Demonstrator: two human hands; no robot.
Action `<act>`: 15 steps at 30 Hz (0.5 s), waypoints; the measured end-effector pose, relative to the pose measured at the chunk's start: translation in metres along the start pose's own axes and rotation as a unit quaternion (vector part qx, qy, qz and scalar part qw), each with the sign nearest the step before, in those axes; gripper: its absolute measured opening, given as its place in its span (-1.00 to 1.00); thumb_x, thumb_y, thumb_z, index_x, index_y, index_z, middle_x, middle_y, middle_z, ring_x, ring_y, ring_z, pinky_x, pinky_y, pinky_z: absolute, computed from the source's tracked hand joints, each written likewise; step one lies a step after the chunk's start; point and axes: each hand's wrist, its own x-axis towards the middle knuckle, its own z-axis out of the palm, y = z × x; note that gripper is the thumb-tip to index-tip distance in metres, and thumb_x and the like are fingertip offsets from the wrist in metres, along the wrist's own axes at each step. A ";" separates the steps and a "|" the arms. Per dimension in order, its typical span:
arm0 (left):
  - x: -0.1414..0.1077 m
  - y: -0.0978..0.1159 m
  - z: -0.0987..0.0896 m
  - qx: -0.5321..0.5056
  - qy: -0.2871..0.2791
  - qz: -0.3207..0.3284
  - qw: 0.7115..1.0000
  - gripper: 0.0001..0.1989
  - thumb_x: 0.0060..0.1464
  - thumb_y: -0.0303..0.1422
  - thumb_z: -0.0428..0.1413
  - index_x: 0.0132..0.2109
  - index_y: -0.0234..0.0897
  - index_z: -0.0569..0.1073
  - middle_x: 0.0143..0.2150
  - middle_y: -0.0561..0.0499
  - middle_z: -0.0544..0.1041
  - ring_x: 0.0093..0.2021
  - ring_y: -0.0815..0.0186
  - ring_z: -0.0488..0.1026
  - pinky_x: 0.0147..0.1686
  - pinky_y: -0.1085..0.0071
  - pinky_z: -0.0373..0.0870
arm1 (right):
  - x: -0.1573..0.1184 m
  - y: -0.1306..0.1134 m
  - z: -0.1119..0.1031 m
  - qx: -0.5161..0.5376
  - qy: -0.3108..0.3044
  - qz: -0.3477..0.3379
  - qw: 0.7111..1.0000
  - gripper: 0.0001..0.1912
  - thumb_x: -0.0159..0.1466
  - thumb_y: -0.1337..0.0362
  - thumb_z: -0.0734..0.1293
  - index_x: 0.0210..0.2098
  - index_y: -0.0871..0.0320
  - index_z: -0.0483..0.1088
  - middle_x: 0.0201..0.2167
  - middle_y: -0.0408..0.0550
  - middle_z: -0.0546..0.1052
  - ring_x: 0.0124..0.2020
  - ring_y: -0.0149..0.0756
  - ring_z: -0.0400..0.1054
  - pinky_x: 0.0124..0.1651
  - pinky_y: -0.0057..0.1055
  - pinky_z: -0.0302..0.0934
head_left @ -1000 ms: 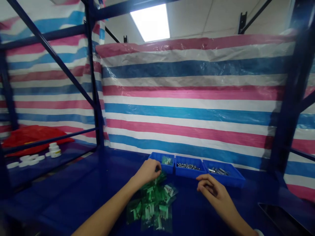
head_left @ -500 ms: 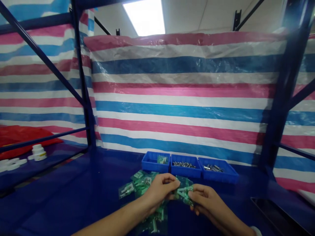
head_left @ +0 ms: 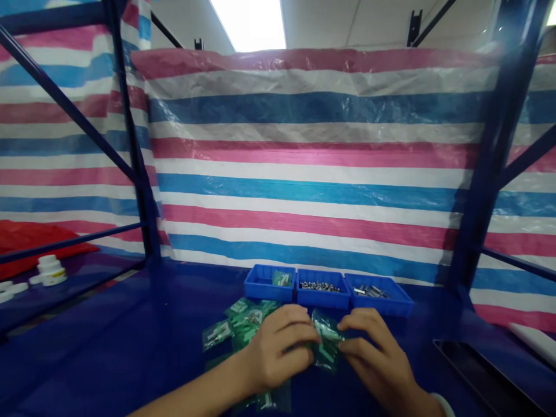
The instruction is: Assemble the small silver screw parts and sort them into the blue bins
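Between my two hands is a small clear plastic bag with a green tint and pale parts inside. My left hand has its fingers closed at the bag's left side. At the opposite edge, the fingers of my right hand pinch the bag. A pile of similar green-tinted bags lies to the left, partly covered by my left hand and forearm. Another such bag rests in the left blue bin.
The middle blue bin holds many small metal pieces; the right blue bin holds longer metal parts. A dark flat device lies at right. White bottles stand far left beyond the rack bar. Blue rack posts flank the table.
Both hands have turned over the bag, their backs now more toward me, and the bag is crumpled and tilted. The camera view has shifted slightly.
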 end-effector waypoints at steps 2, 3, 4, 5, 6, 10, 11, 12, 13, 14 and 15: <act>-0.002 0.000 -0.004 0.060 0.007 0.071 0.996 -0.81 0.11 -0.57 0.02 -0.34 -0.22 0.44 -0.27 0.00 0.59 -0.15 0.27 0.44 -0.01 0.22 0.41 | -0.003 -0.001 -0.005 -0.049 0.019 -0.065 0.996 -0.70 0.14 0.55 0.29 -0.29 0.00 0.44 -0.28 -0.03 0.52 -0.22 -0.16 0.38 -0.17 -0.17 0.31; -0.002 0.000 -0.005 0.075 0.013 0.081 0.994 -0.82 0.11 -0.57 0.03 -0.34 -0.22 0.44 -0.26 0.00 0.60 -0.13 0.27 0.45 0.00 0.22 0.41 | -0.004 -0.001 -0.007 -0.059 0.027 -0.082 0.994 -0.68 0.14 0.56 0.30 -0.25 -0.01 0.44 -0.28 -0.03 0.53 -0.23 -0.16 0.38 -0.17 -0.16 0.31; -0.002 0.001 -0.005 0.083 0.014 0.081 0.993 -0.83 0.11 -0.57 0.03 -0.34 -0.23 0.44 -0.24 -0.01 0.60 -0.11 0.26 0.45 0.01 0.21 0.40 | -0.004 -0.001 -0.008 -0.063 0.033 -0.091 0.993 -0.66 0.14 0.55 0.30 -0.23 -0.01 0.44 -0.28 -0.03 0.53 -0.23 -0.16 0.39 -0.17 -0.15 0.31; -0.002 0.002 -0.005 0.084 0.009 0.075 0.994 -0.84 0.10 -0.57 0.04 -0.34 -0.24 0.44 -0.22 -0.02 0.60 -0.09 0.25 0.44 0.02 0.20 0.40 | -0.004 -0.001 -0.008 -0.060 0.034 -0.091 0.993 -0.66 0.14 0.55 0.31 -0.22 -0.02 0.43 -0.29 -0.04 0.54 -0.23 -0.16 0.39 -0.18 -0.15 0.32; -0.001 0.004 -0.003 0.074 0.004 0.065 0.995 -0.85 0.09 -0.57 0.05 -0.34 -0.24 0.43 -0.21 -0.04 0.59 -0.08 0.24 0.45 0.02 0.19 0.40 | -0.003 -0.001 -0.007 -0.052 0.029 -0.086 0.995 -0.67 0.15 0.55 0.31 -0.22 -0.02 0.43 -0.30 -0.05 0.54 -0.24 -0.16 0.40 -0.18 -0.16 0.32; 0.001 0.009 0.007 -0.035 0.017 -0.086 0.996 -0.88 0.03 -0.56 0.06 -0.33 -0.24 0.38 -0.31 -0.04 0.57 -0.30 0.30 0.49 -0.25 0.36 0.47 | 0.002 0.002 0.002 0.008 -0.020 -0.005 1.000 -0.71 0.21 0.48 0.29 -0.14 0.00 0.39 -0.33 -0.05 0.53 -0.24 -0.18 0.40 -0.20 -0.23 0.35; 0.002 0.007 0.009 -0.054 0.030 -0.149 0.987 -0.91 0.04 -0.52 0.08 -0.33 -0.24 0.37 -0.36 -0.01 0.55 -0.36 0.33 0.48 -0.32 0.41 0.45 | 0.002 0.004 0.005 0.019 -0.028 0.022 0.999 -0.69 0.23 0.45 0.27 -0.07 0.01 0.36 -0.30 -0.03 0.52 -0.23 -0.18 0.40 -0.19 -0.24 0.36; 0.003 0.002 0.009 -0.062 0.046 -0.214 0.974 -0.95 0.06 -0.48 0.08 -0.32 -0.24 0.37 -0.39 0.01 0.53 -0.40 0.35 0.47 -0.37 0.44 0.43 | 0.002 0.005 0.008 0.025 -0.031 0.048 0.998 -0.66 0.25 0.43 0.26 0.00 0.02 0.32 -0.26 -0.01 0.51 -0.19 -0.18 0.40 -0.17 -0.25 0.36; 0.004 -0.005 0.008 -0.059 0.062 -0.277 0.957 -0.99 0.08 -0.43 0.08 -0.31 -0.25 0.38 -0.39 0.01 0.52 -0.40 0.35 0.47 -0.39 0.45 0.42 | 0.002 0.007 0.010 0.027 -0.032 0.069 0.997 -0.63 0.27 0.41 0.24 0.05 0.03 0.27 -0.21 0.01 0.49 -0.15 -0.17 0.39 -0.13 -0.24 0.36; 0.005 -0.017 0.006 -0.045 0.075 -0.331 0.940 -0.96 0.10 -0.38 0.07 -0.29 -0.25 0.39 -0.39 0.01 0.52 -0.39 0.33 0.48 -0.40 0.46 0.41 | 0.001 0.009 0.012 0.027 -0.032 0.084 0.996 -0.61 0.28 0.40 0.23 0.09 0.03 0.24 -0.16 0.02 0.48 -0.11 -0.17 0.38 -0.09 -0.23 0.35; 0.006 -0.031 0.002 -0.031 0.088 -0.377 0.921 -0.91 0.11 -0.34 0.06 -0.25 -0.26 0.39 -0.36 0.00 0.52 -0.35 0.31 0.49 -0.40 0.46 0.41 | 0.001 0.011 0.013 0.026 -0.032 0.096 0.995 -0.61 0.28 0.39 0.22 0.10 0.03 0.22 -0.13 0.02 0.47 -0.08 -0.16 0.37 -0.05 -0.20 0.33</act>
